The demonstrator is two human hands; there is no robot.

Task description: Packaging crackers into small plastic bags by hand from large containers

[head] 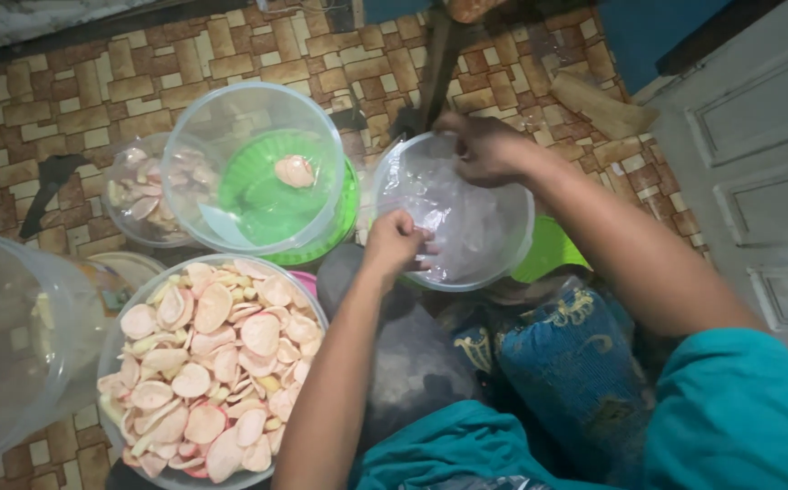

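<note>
My left hand [396,240] grips the near edge of a clear plastic bag [466,218] that lines a round clear tub [512,259]. My right hand [480,148] holds the bag's far edge at the tub's back rim. To the left, a large clear basin [112,358] is piled with pale pink and cream crackers [208,363]. Behind it an empty clear tub [258,109] stands on a green lid [335,231], with a single cracker [295,170] inside.
A clear bag of crackers [144,191] lies at the left rear. A big clear container [4,345] sits at the far left. A patterned blue cloth [566,363] covers my lap. White door panels [757,163] stand on the right, over brown patterned flooring [67,91].
</note>
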